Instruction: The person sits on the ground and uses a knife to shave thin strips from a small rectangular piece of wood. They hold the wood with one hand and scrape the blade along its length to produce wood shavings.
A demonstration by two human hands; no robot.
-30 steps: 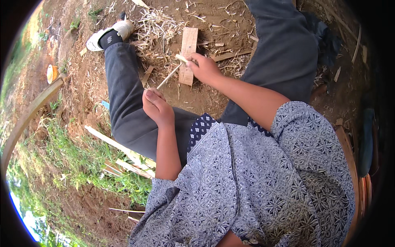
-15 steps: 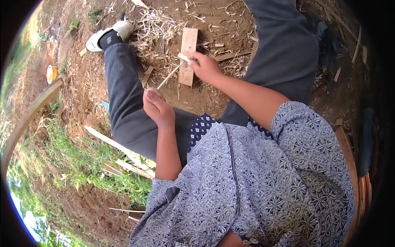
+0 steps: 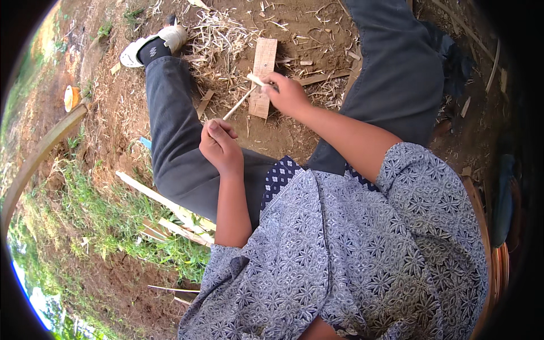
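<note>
Shifting slightly since the earlier frame, the fingers of the left hand (image 3: pixel 221 146) are closing around the lower end of a thin, straight, pale wooden stick (image 3: pixel 240 103), below and left of a flat, light-brown rectangular wooden board (image 3: pixel 265 54). The stick, looking slim and cream-coloured, is slanting up toward the board's left edge, where the right hand (image 3: pixel 288 95), apart from the left and nearer the board, is gripping a short, pale, blunt-ended piece (image 3: pixel 256 79); whether the two are touching is staying unclear.

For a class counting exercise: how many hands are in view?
2: the left hand, at the near end of a thin stick; and the right hand, holding a pale piece by the wooden board. No others show.
</note>
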